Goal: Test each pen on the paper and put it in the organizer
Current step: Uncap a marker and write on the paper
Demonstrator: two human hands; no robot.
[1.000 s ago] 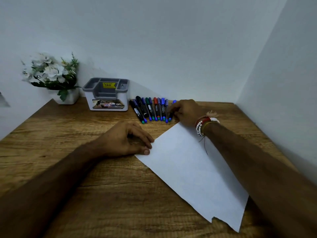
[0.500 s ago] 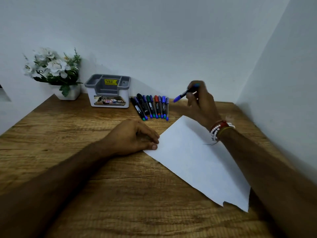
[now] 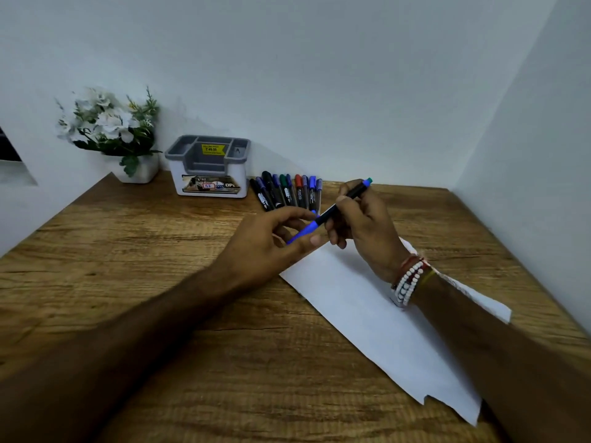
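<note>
My right hand (image 3: 364, 225) grips the black barrel of a pen (image 3: 343, 203) with a blue cap and a green end, held slanted above the far corner of the white paper (image 3: 377, 330). My left hand (image 3: 271, 247) has its fingers around the blue cap end of the same pen. Several more pens (image 3: 287, 191) lie side by side in a row on the wooden desk, just right of the grey and white organizer (image 3: 208, 167). No pens show in the organizer's compartments.
A white pot of white flowers (image 3: 112, 132) stands at the desk's back left corner. White walls close the desk at the back and on the right. The paper's near edge is torn.
My right hand lifted a pen from the row and brought it down over the paper. My left hand left the paper's corner and rose to take the pen's cap end.
</note>
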